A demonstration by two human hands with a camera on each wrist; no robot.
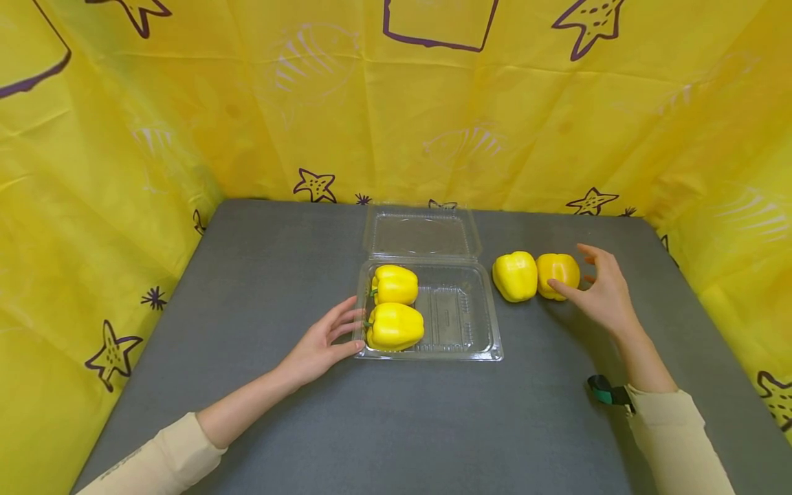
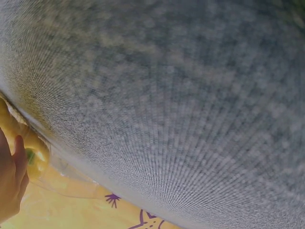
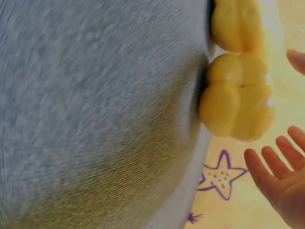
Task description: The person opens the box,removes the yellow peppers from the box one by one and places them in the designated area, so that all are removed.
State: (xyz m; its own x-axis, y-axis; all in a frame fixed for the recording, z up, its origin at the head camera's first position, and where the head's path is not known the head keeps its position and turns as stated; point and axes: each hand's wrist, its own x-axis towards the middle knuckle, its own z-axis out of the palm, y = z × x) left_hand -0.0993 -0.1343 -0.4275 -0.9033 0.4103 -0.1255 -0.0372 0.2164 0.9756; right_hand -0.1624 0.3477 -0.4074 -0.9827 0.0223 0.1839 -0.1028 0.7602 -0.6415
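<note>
On the desk, close by, see the left hand at the left edge of the clear box, fingers long and loose. Hard to tell from the blurry wrist view whether pressing or just touching. Better to hold the box still, without bending its thin side. Inside, on the left, find two yellow peppers, one behind the other, with room beside them. A bit farther, see the right hand spread wide by the end pepper, not gripping. Best to squeeze softly, thumb against fingers, then lift straight up, without bumping the next pepper just beside it. Farthest, find the lid folded back.
</note>
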